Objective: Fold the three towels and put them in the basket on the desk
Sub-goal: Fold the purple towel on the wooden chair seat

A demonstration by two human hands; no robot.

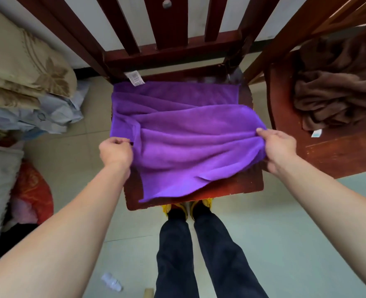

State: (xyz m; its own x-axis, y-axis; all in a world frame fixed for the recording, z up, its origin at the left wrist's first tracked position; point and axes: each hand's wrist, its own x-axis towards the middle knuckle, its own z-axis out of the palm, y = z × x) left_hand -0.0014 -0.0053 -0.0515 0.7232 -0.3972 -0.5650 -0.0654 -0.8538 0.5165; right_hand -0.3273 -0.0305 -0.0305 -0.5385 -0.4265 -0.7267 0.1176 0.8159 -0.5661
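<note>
While both hands pinch its near edge, purple towel [177,134] lies on chair seat [242,186] | left hand [115,150], right hand [277,147] gripping | step: first fold | next: carry near edge far | brown towel [332,97] right, unfolded

head view | worn on head | faces steeply down | close over chair seat [251,186]

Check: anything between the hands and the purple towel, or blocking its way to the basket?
Nothing between them: the left hand and right hand both already pinch the purple towel on the chair seat. The basket and desk are out of view, so that path cannot be judged.
</note>
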